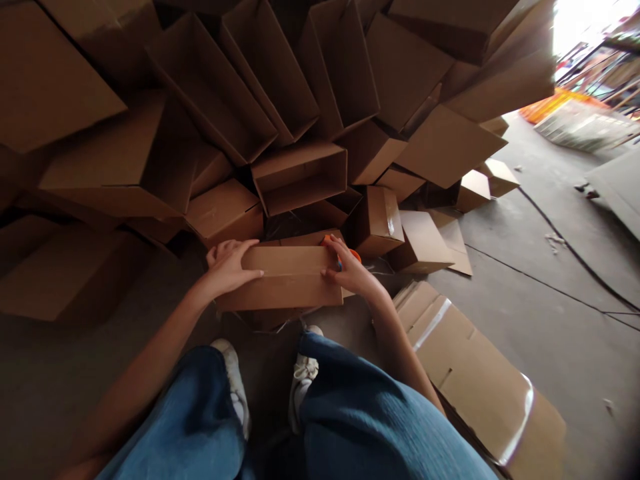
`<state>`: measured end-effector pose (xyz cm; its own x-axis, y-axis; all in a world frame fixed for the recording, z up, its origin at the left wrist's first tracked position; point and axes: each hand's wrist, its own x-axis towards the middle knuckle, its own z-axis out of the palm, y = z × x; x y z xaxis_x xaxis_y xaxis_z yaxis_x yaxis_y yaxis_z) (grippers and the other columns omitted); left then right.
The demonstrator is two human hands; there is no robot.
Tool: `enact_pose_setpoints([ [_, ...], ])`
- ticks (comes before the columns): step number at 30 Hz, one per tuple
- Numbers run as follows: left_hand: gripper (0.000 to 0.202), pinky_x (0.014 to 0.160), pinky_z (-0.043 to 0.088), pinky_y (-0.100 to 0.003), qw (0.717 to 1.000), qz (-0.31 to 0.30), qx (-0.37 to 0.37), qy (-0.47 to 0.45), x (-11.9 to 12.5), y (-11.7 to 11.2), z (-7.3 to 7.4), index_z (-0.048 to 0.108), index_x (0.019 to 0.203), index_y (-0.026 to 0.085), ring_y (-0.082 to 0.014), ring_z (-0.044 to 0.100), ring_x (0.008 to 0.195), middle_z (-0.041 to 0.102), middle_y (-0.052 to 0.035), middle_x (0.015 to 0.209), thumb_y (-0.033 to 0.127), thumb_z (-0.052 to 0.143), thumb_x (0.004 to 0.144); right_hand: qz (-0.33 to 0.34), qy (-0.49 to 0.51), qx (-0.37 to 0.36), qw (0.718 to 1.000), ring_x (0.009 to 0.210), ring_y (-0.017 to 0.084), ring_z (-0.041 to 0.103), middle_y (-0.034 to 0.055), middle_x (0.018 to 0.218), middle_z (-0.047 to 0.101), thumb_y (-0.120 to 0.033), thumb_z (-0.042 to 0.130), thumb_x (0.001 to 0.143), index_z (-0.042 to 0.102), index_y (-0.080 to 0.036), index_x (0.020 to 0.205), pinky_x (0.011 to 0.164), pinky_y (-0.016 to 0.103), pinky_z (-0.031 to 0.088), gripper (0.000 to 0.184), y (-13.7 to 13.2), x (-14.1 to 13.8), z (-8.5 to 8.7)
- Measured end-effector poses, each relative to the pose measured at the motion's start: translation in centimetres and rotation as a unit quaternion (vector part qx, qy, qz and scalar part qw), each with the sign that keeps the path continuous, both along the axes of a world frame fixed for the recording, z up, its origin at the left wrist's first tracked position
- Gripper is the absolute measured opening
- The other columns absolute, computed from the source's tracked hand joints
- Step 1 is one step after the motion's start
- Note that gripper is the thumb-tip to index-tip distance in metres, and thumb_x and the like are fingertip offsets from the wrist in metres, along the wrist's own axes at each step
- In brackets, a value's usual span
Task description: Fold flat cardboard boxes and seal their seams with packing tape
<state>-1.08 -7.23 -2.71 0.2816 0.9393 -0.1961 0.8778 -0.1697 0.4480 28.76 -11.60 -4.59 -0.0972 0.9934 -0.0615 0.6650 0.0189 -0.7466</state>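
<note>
In front of my feet is a long, narrow cardboard box [290, 283], closed on its upper faces. My left hand [227, 270] grips its left end, thumb on the upper face and fingers over the far edge. At the right end my right hand [349, 270] clasps the box with thumb and fingers. An orange and blue object [356, 256] shows behind my right hand; mostly hidden, it could be a tape dispenser, and I cannot tell whether that hand also touches it. Beneath and behind the held box, more cardboard [305, 238] is visible.
Open cardboard boxes [295, 180] are heaped across the far side. A taped small box [377, 220] stands right of my hands. Flattened cartons bound with white straps [480, 373] lie by my right leg. Dark cables [565, 240] cross the grey floor [530, 280].
</note>
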Motion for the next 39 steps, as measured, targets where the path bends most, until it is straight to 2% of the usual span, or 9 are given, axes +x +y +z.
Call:
enact_pose_setpoints([
  [3, 0.057, 0.109, 0.030, -0.055, 0.999, 0.017, -0.038, -0.024, -0.7, 0.7, -0.2, 0.059, 0.126, 0.033, -0.0365, 0.041, 0.134, 0.059, -0.0079, 0.133, 0.048, 0.069, 0.071, -0.015, 0.037, 0.014, 0.999, 0.137, 0.027, 0.048, 0.0095, 0.141, 0.054, -0.027, 0.072, 0.071, 0.055, -0.025, 0.132, 0.118, 0.049, 0.034, 0.064, 0.3, 0.5, -0.5],
  [5, 0.056, 0.107, 0.034, -0.055, 0.998, 0.030, -0.048, -0.034, -0.7, 0.7, -0.4, 0.059, 0.123, 0.033, -0.0363, 0.041, 0.133, 0.057, -0.0080, 0.129, 0.048, 0.070, 0.070, -0.014, 0.060, 0.003, 0.998, 0.128, 0.026, 0.054, 0.0070, 0.133, 0.056, -0.029, 0.072, 0.070, 0.054, -0.025, 0.127, 0.112, 0.047, 0.041, 0.060, 0.3, 0.6, -0.6],
  [8, 0.056, 0.104, 0.037, -0.054, 0.997, 0.054, -0.031, -0.039, -0.1, 0.2, -0.7, 0.057, 0.120, 0.031, -0.0374, 0.038, 0.133, 0.054, -0.0095, 0.128, 0.053, 0.070, 0.070, -0.030, 0.079, -0.021, 0.996, 0.120, 0.026, 0.057, 0.0088, 0.131, 0.055, -0.034, 0.072, 0.071, 0.051, -0.023, 0.126, 0.104, 0.047, 0.047, 0.060, -0.2, 0.1, -0.5],
  [11, 0.061, 0.102, 0.038, -0.055, 0.997, 0.064, -0.012, -0.035, 0.5, -0.6, -0.9, 0.056, 0.118, 0.029, -0.0393, 0.037, 0.132, 0.053, -0.0112, 0.126, 0.065, 0.069, 0.070, -0.066, 0.076, -0.015, 0.995, 0.119, 0.026, 0.056, 0.0084, 0.128, 0.056, -0.040, 0.074, 0.071, 0.050, -0.023, 0.122, 0.104, 0.047, 0.046, 0.058, -0.6, -0.9, -0.4],
  [13, 0.062, 0.101, 0.039, -0.055, 0.997, 0.068, -0.004, -0.031, 0.7, -0.9, -1.0, 0.055, 0.117, 0.029, -0.0395, 0.037, 0.130, 0.053, -0.0114, 0.125, 0.067, 0.069, 0.070, -0.085, 0.066, -0.009, 0.994, 0.120, 0.026, 0.055, 0.0077, 0.127, 0.057, -0.040, 0.075, 0.070, 0.050, -0.024, 0.117, 0.105, 0.048, 0.045, 0.056, -0.6, -1.5, -0.3],
  [21, 0.054, 0.105, 0.039, -0.048, 0.996, 0.044, 0.008, -0.074, -0.2, -0.4, -1.8, 0.056, 0.114, 0.028, -0.0336, 0.042, 0.123, 0.053, -0.0074, 0.114, 0.047, 0.077, 0.068, -0.064, 0.087, -0.034, 0.994, 0.110, 0.025, 0.060, 0.0071, 0.121, 0.059, -0.035, 0.074, 0.072, 0.050, -0.026, 0.123, 0.095, 0.046, 0.052, 0.058, -0.7, -0.8, -0.4],
  [28, 0.052, 0.107, 0.039, -0.048, 0.993, 0.020, -0.048, -0.109, -1.5, 0.3, -1.2, 0.061, 0.115, 0.030, -0.0327, 0.044, 0.126, 0.055, -0.0054, 0.117, 0.040, 0.075, 0.066, -0.068, 0.109, -0.091, 0.988, 0.100, 0.026, 0.065, 0.0081, 0.114, 0.061, -0.035, 0.073, 0.071, 0.048, -0.024, 0.128, 0.085, 0.045, 0.057, 0.063, -1.1, -0.5, 0.2],
  [33, 0.057, 0.111, 0.039, -0.044, 0.983, -0.046, -0.075, -0.161, -3.4, 1.0, -0.7, 0.062, 0.124, 0.031, -0.0288, 0.054, 0.124, 0.059, -0.0048, 0.125, 0.040, 0.069, 0.068, -0.055, 0.170, -0.098, 0.979, 0.108, 0.027, 0.064, 0.0100, 0.126, 0.058, -0.037, 0.074, 0.070, 0.046, -0.024, 0.125, 0.090, 0.045, 0.056, 0.063, -1.2, -0.4, 0.3],
  [39, 0.058, 0.108, 0.045, -0.041, 0.967, -0.065, -0.116, -0.217, -5.3, 1.6, -0.2, 0.062, 0.129, 0.030, -0.0286, 0.058, 0.126, 0.064, -0.0021, 0.136, 0.037, 0.067, 0.071, -0.008, 0.253, -0.151, 0.955, 0.118, 0.025, 0.062, 0.0071, 0.131, 0.060, -0.029, 0.072, 0.073, 0.046, -0.028, 0.130, 0.103, 0.045, 0.051, 0.062, -1.1, 1.0, 0.6],
])
